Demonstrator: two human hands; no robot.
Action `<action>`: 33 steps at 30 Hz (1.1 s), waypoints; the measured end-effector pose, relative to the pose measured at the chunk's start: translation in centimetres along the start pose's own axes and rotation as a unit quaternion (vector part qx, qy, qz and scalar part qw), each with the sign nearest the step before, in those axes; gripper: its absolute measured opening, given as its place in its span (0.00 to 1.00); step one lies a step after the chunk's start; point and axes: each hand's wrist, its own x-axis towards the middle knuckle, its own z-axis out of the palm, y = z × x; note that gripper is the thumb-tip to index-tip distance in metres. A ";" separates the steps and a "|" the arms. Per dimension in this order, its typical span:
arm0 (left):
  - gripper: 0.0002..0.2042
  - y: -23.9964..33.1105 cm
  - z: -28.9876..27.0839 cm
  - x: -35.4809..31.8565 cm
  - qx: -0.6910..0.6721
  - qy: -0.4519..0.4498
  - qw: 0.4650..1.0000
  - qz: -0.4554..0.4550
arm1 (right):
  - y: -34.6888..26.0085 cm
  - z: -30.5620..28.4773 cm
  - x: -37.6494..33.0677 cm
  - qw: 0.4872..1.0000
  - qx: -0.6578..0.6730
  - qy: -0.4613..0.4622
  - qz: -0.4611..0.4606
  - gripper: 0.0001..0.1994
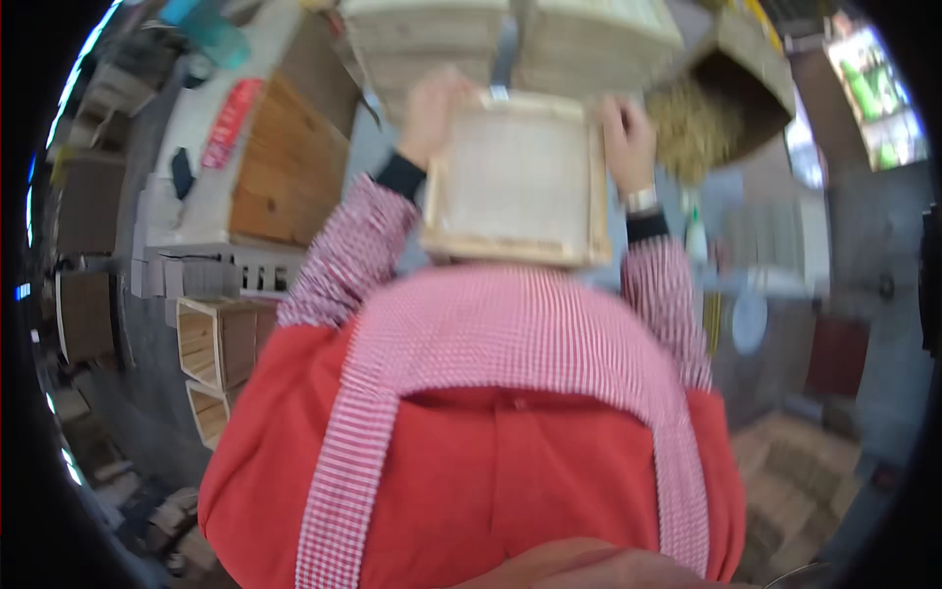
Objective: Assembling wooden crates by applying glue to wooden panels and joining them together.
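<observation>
So there's this shallow square wooden frame (pixel 515 177) with a pale mesh-looking panel inside, held up flat in front of the person's chest, pretty much top-centre of the view. The left hand (pixel 432 113) is wrapped around the frame's far left corner, fingers curled onto the rim, and the right hand (pixel 628 142) is clamped on the right edge the same way, with a watch or bracelet (pixel 641 199) on that wrist. It's all a bit blurry, so the finer finger detail is hard to make out. Sleeves are red-and-white checked with dark cuffs, and there's a red apron (pixel 491 471) with checked straps filling the lower half. Just beyond the frame are stacks of similar pale wooden boxes (pixel 510 39). Off to the right there's a dark tilted box with straw-like stuff (pixel 692 128) spilling out of it. On the left sits a wooden crate (pixel 289 167) on a pale bench, and lower down a couple of open wooden boxes (pixel 211 344) on the floor.
</observation>
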 end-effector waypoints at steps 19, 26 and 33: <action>0.17 2.3 1.9 -2.0 -0.204 0.192 0.913 -0.297 | -4.8 -0.8 -10.9 0.973 0.069 0.173 0.134 0.07; 0.17 8.9 -1.0 -6.8 -0.216 0.268 0.884 -0.316 | 0.9 -0.4 -1.7 0.987 0.067 0.100 0.111 0.07; 0.12 9.7 -3.9 -10.0 -0.184 0.171 0.911 -0.326 | 0.9 1.5 0.6 0.994 0.072 0.026 0.083 0.12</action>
